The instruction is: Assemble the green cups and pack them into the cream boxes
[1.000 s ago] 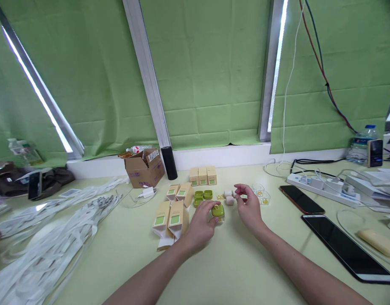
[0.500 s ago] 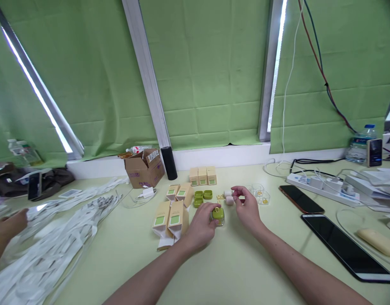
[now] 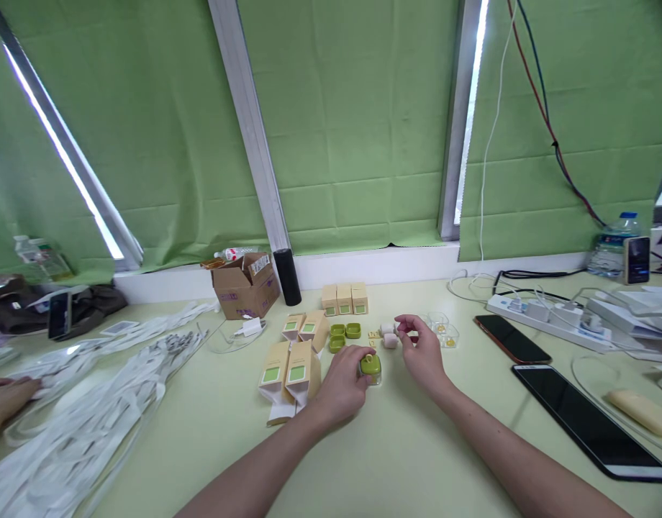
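My left hand [image 3: 346, 385] is closed around the left side of a small clear jar [image 3: 376, 379] with a rounded olive-green lid [image 3: 370, 363], which stands upright on the table. My right hand [image 3: 422, 349] hovers to its right with the fingertips pinched; whatever they hold, if anything, is hidden. Just left of those fingertips sit small pale pink-white blocks [image 3: 389, 339]. Behind the jar lie several square green caps [image 3: 337, 344], hollow side up, and small yellowish pieces [image 3: 373, 334]. Clear cups [image 3: 447, 336] with yellow spots inside stand beyond my right hand.
Cream cartons with green windows [image 3: 304, 370] stand left of my hands, more cartons [image 3: 345, 298] behind. Phones [image 3: 590, 421] and a power strip [image 3: 547, 316] lie right. White straps [image 3: 93, 424] cover the left side, where another person's hand [image 3: 10, 399] rests. A cardboard box [image 3: 245, 291] stands behind.
My two hands stay almost in place, the right one shifting very slightly. At far left the other person's hand has moved down and left among the straps.
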The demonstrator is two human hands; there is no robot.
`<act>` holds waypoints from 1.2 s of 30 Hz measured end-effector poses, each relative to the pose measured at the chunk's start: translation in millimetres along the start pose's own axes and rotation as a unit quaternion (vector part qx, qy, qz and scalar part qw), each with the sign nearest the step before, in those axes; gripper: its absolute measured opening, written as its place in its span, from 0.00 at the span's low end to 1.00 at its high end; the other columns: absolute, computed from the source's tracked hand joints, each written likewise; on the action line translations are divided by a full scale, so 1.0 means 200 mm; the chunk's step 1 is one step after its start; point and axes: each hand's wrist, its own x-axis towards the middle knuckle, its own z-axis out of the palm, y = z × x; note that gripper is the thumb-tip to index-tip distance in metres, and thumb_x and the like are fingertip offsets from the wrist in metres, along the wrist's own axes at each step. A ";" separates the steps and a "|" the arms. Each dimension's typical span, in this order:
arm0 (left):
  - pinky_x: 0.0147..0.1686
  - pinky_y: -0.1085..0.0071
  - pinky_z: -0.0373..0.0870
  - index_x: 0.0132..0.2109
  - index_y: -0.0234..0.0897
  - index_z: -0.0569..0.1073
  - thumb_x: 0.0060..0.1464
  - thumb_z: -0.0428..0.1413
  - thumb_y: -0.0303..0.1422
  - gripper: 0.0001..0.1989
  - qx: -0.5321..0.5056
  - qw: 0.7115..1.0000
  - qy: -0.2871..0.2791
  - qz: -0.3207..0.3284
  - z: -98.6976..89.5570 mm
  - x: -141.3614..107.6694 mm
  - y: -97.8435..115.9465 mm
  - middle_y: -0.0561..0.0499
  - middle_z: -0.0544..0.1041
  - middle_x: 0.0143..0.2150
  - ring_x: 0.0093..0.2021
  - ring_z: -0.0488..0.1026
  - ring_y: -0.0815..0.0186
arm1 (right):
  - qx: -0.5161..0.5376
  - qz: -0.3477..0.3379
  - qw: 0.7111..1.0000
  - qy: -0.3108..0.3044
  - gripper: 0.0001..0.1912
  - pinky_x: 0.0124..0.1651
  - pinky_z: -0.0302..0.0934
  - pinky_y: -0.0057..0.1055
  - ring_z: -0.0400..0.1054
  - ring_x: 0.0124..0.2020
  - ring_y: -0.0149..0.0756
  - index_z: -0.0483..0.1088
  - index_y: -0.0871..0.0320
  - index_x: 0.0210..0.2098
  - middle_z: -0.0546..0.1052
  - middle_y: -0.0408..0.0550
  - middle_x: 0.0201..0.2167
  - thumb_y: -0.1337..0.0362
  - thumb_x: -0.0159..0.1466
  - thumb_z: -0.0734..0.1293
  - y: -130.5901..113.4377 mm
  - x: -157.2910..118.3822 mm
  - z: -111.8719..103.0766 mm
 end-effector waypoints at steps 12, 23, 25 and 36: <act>0.61 0.50 0.62 0.60 0.36 0.72 0.60 0.55 0.31 0.20 0.290 0.956 0.054 -0.005 -0.22 0.09 0.10 0.37 0.77 0.58 0.60 0.71 0.46 | -0.007 0.000 1.000 -0.003 0.13 0.44 0.66 0.40 0.71 0.43 0.44 0.74 0.54 0.47 0.76 0.49 0.39 0.62 0.64 0.64 -0.03 -0.02 0.00; 0.52 0.53 0.63 0.43 0.34 0.82 0.63 0.55 0.41 0.16 0.560 0.822 0.024 -0.103 -0.51 0.03 0.15 0.33 0.81 0.47 0.51 0.73 0.44 | -0.018 -0.030 0.999 -0.013 0.14 0.43 0.66 0.41 0.71 0.45 0.45 0.73 0.53 0.49 0.77 0.51 0.42 0.60 0.66 0.63 -0.05 -0.04 0.00; 0.52 0.51 0.63 0.42 0.34 0.83 0.63 0.55 0.42 0.17 0.570 0.816 0.016 -0.093 -0.48 -0.02 0.15 0.31 0.80 0.47 0.51 0.72 0.42 | -0.023 -0.033 0.999 -0.015 0.13 0.44 0.66 0.41 0.71 0.45 0.45 0.73 0.53 0.49 0.77 0.51 0.42 0.61 0.66 0.63 -0.05 -0.04 0.00; 0.49 0.53 0.63 0.43 0.33 0.79 0.61 0.57 0.49 0.21 0.563 0.820 0.015 -0.100 -0.32 -0.18 0.14 0.33 0.77 0.45 0.48 0.71 0.42 | -0.031 -0.042 0.998 -0.020 0.14 0.45 0.67 0.43 0.70 0.45 0.46 0.73 0.53 0.49 0.77 0.51 0.43 0.61 0.65 0.63 -0.07 -0.05 0.01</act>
